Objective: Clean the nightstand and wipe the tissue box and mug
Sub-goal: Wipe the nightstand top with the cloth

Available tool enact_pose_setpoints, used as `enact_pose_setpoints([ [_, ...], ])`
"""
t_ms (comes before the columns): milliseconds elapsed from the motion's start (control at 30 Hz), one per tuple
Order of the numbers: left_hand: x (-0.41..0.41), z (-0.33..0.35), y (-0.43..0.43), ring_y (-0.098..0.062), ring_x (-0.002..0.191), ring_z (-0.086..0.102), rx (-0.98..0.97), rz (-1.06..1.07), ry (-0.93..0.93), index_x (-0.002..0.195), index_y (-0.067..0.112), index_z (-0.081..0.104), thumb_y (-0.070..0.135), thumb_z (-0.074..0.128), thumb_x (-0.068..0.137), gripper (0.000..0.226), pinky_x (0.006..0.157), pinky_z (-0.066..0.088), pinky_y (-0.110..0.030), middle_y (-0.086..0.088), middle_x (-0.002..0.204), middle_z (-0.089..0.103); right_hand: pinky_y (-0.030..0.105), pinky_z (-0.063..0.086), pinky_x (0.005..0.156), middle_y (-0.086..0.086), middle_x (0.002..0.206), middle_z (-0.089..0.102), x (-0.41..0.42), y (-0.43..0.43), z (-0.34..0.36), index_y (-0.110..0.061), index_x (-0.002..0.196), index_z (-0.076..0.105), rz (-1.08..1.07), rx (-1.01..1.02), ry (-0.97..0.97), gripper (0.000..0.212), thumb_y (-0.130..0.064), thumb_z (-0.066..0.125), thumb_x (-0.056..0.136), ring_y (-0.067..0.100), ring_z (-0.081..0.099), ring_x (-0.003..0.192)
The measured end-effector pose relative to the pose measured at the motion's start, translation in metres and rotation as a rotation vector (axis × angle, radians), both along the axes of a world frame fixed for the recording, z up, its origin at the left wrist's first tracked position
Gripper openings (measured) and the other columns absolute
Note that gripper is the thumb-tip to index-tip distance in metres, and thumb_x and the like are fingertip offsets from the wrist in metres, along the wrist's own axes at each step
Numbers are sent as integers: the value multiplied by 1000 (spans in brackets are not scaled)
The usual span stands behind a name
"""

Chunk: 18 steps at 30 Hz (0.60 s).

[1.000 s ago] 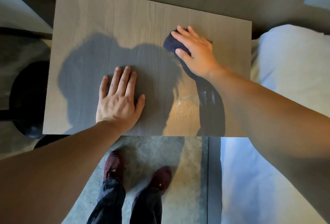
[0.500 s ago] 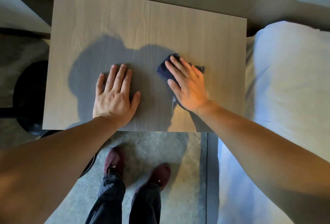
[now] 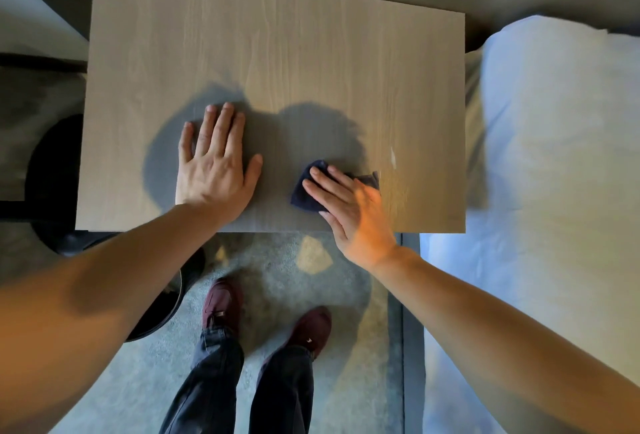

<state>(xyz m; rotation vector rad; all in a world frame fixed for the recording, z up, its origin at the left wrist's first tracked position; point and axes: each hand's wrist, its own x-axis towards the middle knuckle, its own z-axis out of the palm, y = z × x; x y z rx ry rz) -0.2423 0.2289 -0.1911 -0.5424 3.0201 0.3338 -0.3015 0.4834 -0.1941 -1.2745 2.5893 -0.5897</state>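
The nightstand (image 3: 277, 35) has a pale wood-grain top and fills the upper middle of the head view. My left hand (image 3: 213, 170) lies flat on it near the front edge, fingers spread, holding nothing. My right hand (image 3: 349, 206) presses a dark blue cloth (image 3: 306, 191) onto the top at the front right, close to the edge. The cloth shows on both sides of my fingers. No tissue box or mug is in view.
A bed with a light blue sheet and pillow (image 3: 554, 122) touches the nightstand's right side. A dark round object (image 3: 52, 184) sits on the floor to the left. My feet in maroon shoes (image 3: 221, 302) stand on grey carpet in front.
My right hand has dragged the cloth from the back right of the top toward the front edge. My left hand has stayed flat in about the same place.
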Motion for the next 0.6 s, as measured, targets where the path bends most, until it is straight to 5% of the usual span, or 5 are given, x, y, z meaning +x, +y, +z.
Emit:
enact_pose_setpoints([
  [233, -23, 1, 51, -23, 159, 11, 79, -85, 41, 162, 13, 19, 48, 28, 105, 67, 127, 9, -52, -7, 171, 19, 47, 40, 112, -4, 146, 59, 26, 21, 1, -20, 136, 64, 32, -103, -164, 50, 2, 65, 91, 21, 52, 138],
  [333, -25, -5, 53, -22, 159, 7, 11, -86, -20, 163, 14, 18, 52, 25, 105, 70, 127, 7, -51, -4, 172, 16, 20, 37, 112, -3, 138, 63, 26, 31, 18, -13, 132, 68, 10, -140, -354, 49, 11, 64, 89, 5, 54, 129],
  [400, -24, -6, 54, -22, 159, 5, 2, -92, -26, 163, 14, 18, 53, 26, 104, 71, 127, 6, -51, -3, 172, 15, 12, 46, 93, -7, 126, 67, 17, 37, 40, -18, 135, 65, -103, -112, -537, 45, 5, 54, 98, -8, 63, 101],
  [500, -25, -6, 54, -22, 159, 5, -1, -89, -30, 163, 14, 19, 53, 28, 103, 72, 127, 6, -52, -3, 172, 14, 18, 49, 56, -10, 90, 71, -20, 39, 62, -25, 135, 60, -292, -247, -623, 43, 0, 45, 104, 4, 60, 51],
  [600, -25, -5, 54, -22, 160, 5, -4, -81, -41, 163, 14, 20, 52, 29, 103, 71, 127, 6, -52, -3, 172, 14, 23, 52, 92, -3, 123, 66, -84, 28, 67, -17, 138, 61, -390, -266, -396, 40, -3, 47, 103, 5, 67, 103],
])
